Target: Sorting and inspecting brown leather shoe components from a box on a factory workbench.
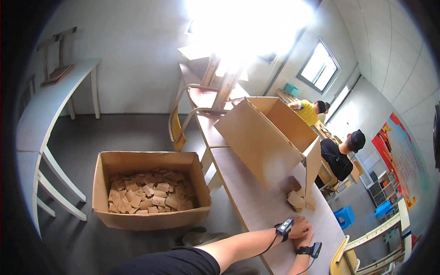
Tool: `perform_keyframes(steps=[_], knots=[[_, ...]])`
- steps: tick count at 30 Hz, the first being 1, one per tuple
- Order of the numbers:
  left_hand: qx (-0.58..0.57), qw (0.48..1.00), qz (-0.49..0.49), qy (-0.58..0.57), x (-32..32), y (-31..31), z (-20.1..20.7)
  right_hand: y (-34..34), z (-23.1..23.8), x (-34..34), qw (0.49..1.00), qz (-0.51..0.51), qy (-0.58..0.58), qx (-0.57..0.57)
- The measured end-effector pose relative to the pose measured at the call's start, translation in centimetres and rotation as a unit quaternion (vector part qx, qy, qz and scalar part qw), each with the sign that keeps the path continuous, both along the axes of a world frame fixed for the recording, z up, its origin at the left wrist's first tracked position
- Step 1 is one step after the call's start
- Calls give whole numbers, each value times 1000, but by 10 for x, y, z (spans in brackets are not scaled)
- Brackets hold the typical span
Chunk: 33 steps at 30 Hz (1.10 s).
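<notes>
My left hand (300,226) rests low over the table, its fingers curled in, right up against my right hand (303,241). What lies between the two hands, if anything, is hidden. The right hand's fingers are mostly covered by the left. Just beyond them a few folded brown cardboard pieces (297,200) lie loose on the tabletop (233,172). Behind these a large cardboard box (256,142) stands tilted on the table, its opening facing up and right and a flap hanging toward the pieces. Each wrist wears a small strapped device with a cable.
On the floor to the left, an open carton (151,222) holds many small cardboard pieces (151,195). A yellow chair (178,130) hangs at the table's far edge. Other people (338,158) sit to the right. A blue stool (344,217) and another chair (346,256) stand near the right side.
</notes>
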<state>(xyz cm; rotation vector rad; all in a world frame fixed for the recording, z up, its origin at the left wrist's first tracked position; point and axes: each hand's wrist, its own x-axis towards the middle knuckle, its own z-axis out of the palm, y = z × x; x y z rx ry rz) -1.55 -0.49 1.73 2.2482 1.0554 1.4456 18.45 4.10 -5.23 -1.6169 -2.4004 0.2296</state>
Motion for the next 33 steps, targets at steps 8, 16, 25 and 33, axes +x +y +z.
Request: perform_keyframes(steps=[8,16,25,33], knots=[[5,1000,16,5,-3,4,-14,-12,8,-25,917,-13,-375,135],[-31,999,9,22,-10,-1,-6,-9,1,-22,966,-21,-245,80],[-46,997,-27,54,-5,4,2,-14,16,-21,977,-22,-196,76],[-26,999,-3,26,-11,-1,-4,-36,45,-51,961,-13,-272,52]])
